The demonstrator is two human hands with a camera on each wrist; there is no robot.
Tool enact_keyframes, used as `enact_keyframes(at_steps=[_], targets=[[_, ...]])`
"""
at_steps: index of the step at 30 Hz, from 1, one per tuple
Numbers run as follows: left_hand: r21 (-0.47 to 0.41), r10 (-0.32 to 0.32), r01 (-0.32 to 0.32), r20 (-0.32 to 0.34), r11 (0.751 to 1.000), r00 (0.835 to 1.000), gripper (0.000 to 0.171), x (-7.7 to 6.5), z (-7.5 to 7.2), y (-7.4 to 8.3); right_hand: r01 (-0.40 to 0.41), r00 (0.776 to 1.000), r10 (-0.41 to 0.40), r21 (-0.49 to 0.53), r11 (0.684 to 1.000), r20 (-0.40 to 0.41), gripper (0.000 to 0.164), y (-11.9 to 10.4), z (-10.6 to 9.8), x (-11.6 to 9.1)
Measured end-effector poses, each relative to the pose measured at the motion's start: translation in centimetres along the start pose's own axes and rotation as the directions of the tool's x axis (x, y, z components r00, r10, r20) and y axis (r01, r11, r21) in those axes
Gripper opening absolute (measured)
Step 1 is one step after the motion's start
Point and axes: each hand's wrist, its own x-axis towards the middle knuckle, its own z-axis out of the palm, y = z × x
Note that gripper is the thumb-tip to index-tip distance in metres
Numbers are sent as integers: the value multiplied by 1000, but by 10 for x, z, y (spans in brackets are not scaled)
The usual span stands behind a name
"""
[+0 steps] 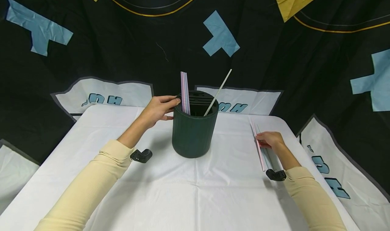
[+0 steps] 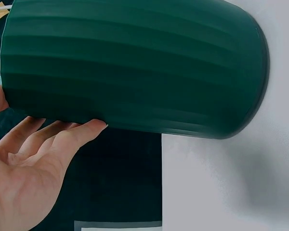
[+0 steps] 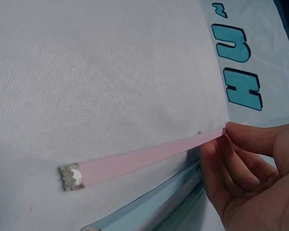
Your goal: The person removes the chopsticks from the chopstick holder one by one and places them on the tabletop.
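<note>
A dark green ribbed bin [image 1: 193, 136] stands upright on the table, with a dark slotted piece [image 1: 199, 97] at its top. My left hand [image 1: 159, 108] holds the bin's left side, thumb at the rim and fingers against the outer wall; some fingertips are hidden behind it. Several pink and lilac sticks [image 1: 184, 88] stand together in the bin, and a pale stick [image 1: 221, 86] leans right. At the right, my right hand [image 1: 271, 140] pinches a flat pink stick [image 3: 139, 161] between thumb and fingers. Its near end is grey with a white patch. Pale blue and green sticks [image 3: 154, 192] lie beneath that hand.
A white cloth covers the table [image 1: 170, 197]; its right edge runs close beside my right forearm. Behind hangs a black cloth [image 1: 128, 48] with blue and yellow shapes. White lettered panels [image 1: 240, 100] show beyond the table edges. A small black camera [image 1: 141, 155] sits at the left wrist.
</note>
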Motion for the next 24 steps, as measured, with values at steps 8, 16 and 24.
enact_keyframes(at_steps=[8,16,24], targets=[[-2,3,-3,7,1000,1000,49,0,0,0,12,1000,-12,-1,1000,1,44,6,-2,4],[6,-1,1,-4,1000,1000,48,-1,0,1,-1,1000,1,-15,1000,-7,44,7,-2,6],[2,3,-3,1,1000,1000,49,-1,0,1,-2,1000,2,-4,1000,-3,44,9,-3,5]])
